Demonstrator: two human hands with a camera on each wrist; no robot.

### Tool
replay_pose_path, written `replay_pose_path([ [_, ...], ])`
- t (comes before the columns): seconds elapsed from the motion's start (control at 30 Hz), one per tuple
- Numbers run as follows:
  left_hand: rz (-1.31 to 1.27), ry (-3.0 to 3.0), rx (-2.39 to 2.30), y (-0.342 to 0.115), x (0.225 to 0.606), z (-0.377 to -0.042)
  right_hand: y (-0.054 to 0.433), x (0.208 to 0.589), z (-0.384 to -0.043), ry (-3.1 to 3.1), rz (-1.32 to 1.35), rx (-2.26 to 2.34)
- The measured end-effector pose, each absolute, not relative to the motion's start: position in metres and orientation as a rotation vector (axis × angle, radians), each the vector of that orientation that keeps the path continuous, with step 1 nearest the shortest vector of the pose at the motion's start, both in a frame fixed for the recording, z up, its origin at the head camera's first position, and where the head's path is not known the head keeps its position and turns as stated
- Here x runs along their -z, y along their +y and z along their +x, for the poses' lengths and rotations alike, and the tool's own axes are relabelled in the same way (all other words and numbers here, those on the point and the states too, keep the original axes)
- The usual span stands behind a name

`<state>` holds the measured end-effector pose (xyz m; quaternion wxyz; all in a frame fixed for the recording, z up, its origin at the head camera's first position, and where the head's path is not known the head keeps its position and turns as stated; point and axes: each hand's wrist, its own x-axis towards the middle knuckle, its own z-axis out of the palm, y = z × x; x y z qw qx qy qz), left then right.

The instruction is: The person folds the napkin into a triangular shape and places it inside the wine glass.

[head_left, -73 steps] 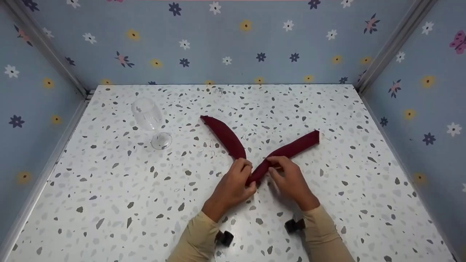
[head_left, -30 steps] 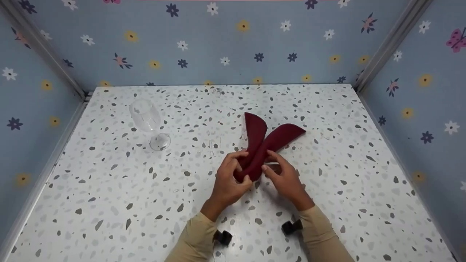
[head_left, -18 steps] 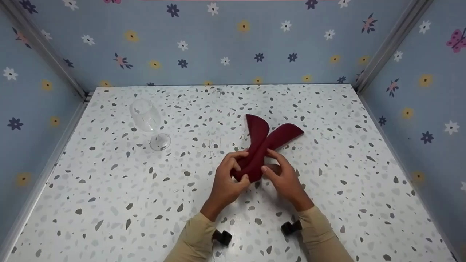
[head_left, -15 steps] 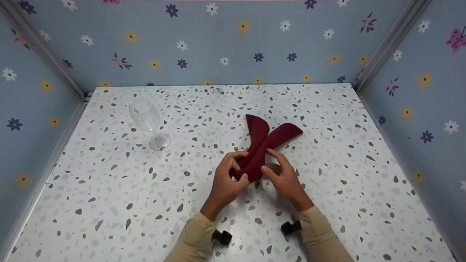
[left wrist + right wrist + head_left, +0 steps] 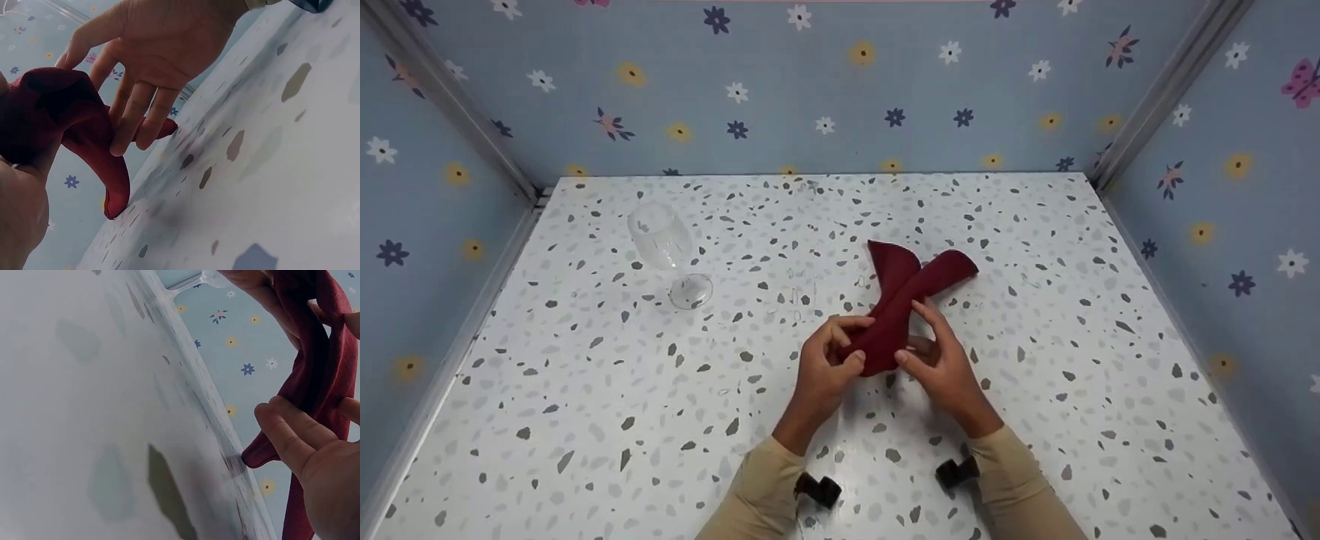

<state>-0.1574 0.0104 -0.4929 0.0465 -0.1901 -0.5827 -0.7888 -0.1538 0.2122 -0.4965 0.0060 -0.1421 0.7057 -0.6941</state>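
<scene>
A dark red folded cloth napkin (image 5: 894,319) is bent into a loop near me, its two ends crossing and fanning out toward the far side. My left hand (image 5: 821,367) grips the loop's left side, thumb at its near edge and fingers on top. On the opposite side my right hand (image 5: 949,364) holds the cloth between thumb and fingers. In the left wrist view, the napkin (image 5: 95,135) arches above the table, one tail reaching down to the surface. The right wrist view shows fingers of the right hand (image 5: 332,472) supporting the cloth from below.
A clear stemmed wine glass (image 5: 660,240) stands on the speckled white table (image 5: 585,375) at the back left. Blue flowered panels (image 5: 840,90) enclose the back and both sides. A small black device (image 5: 958,472) sits at each wrist.
The napkin's widely spread arms have been drawn together and now cross. Its ends have shifted slightly nearer each other in the last half second, while both hands keep hold of the loop.
</scene>
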Motion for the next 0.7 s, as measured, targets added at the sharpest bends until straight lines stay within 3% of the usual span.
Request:
replay_pose_path([
  [0.7,-0.385,-1.359,2.873,0.015,0.489,-0.157,0.197,0.466,-0.141,2.548,-0.707,2.115],
])
